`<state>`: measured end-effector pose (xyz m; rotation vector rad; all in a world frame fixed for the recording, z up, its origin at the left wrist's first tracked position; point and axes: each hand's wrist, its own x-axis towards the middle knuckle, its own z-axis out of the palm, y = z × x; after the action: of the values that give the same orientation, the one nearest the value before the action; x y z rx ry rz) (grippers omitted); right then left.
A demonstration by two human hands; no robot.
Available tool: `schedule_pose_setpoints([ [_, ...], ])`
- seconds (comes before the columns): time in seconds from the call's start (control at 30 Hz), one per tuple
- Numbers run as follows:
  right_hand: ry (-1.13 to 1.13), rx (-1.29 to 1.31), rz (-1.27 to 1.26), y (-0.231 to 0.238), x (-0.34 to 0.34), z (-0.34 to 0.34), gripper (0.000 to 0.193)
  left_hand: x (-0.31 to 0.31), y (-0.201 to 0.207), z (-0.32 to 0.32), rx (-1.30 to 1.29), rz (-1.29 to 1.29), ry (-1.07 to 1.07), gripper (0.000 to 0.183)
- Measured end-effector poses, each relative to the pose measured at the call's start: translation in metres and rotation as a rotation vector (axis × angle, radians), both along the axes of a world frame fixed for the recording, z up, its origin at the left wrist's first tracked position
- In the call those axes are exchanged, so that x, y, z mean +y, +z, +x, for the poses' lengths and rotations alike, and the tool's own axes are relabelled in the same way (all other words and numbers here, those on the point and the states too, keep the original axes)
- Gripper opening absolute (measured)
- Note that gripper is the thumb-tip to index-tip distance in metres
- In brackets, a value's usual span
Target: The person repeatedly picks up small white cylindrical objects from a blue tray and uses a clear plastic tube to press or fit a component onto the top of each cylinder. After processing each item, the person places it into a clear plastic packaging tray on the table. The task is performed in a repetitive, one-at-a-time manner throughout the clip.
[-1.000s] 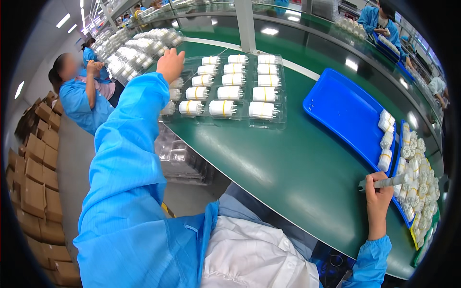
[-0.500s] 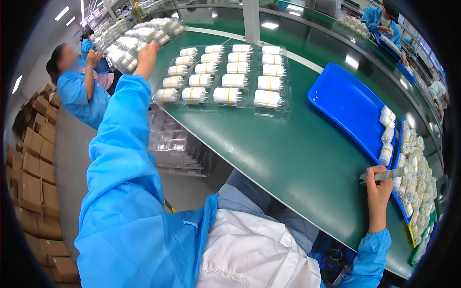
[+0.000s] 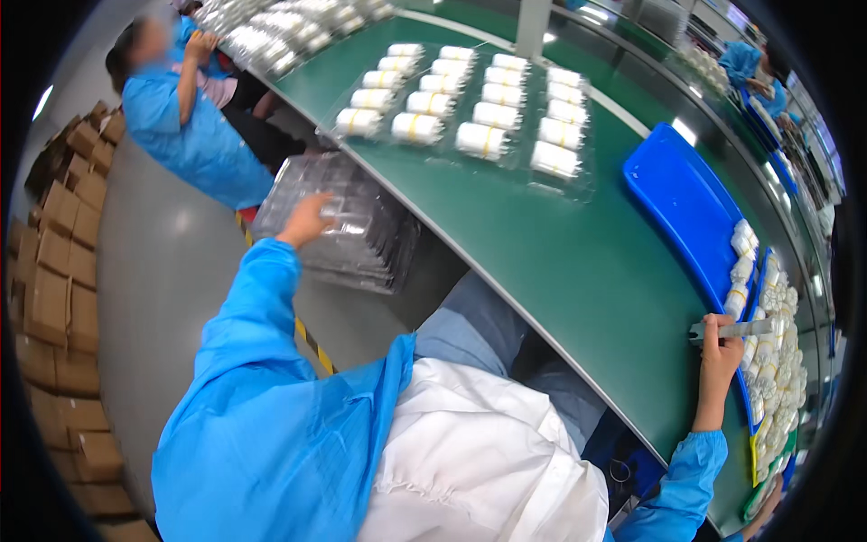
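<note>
My left hand (image 3: 310,219) is low beside the table, over a stack of clear plastic blister trays (image 3: 388,262). Its fingers look apart, slightly blurred, with nothing seen in them. At the table's right side, my right hand (image 3: 720,341) is closed around a pale grey rod-shaped tool (image 3: 748,328) with a darker, wider end. Next to that hand are a blue tray (image 3: 673,194) with several white cylindrical parts along its right end and a heap of similar white parts (image 3: 781,361). Farther up the green table lies a clear tray (image 3: 582,176) with rows of yellow-banded white cylinders (image 3: 482,140).
The green table (image 3: 533,262) slants across the view. More filled trays (image 3: 298,27) are at the far left end, near a co-worker in blue (image 3: 176,135). Cardboard boxes (image 3: 54,253) line the left side. Another person's arm (image 3: 768,515) shows at the lower right.
My left hand has left the filled trays at the far end and come down to the stack of clear trays. My right hand keeps the rod-shaped tool. The view has shifted.
</note>
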<state>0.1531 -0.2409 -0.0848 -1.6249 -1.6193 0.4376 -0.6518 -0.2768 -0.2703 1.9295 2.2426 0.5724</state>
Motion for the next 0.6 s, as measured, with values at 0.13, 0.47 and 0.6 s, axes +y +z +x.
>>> schedule_pose_setpoints([
  [0.13,0.033,-0.029,0.018,-0.006,0.007,0.011,0.02,-0.021,-0.063,0.039,0.163,-0.353,0.189,0.046],
  [0.47,0.0,0.0,0.024,-0.009,0.01,0.01,0.024,-0.007,-0.029,0.004,0.238,-0.247,-0.096,0.025],
  [0.6,-0.024,-0.025,0.03,-0.008,0.008,0.015,0.025,-0.005,-0.024,-0.003,0.22,-0.175,-0.162,0.026],
])
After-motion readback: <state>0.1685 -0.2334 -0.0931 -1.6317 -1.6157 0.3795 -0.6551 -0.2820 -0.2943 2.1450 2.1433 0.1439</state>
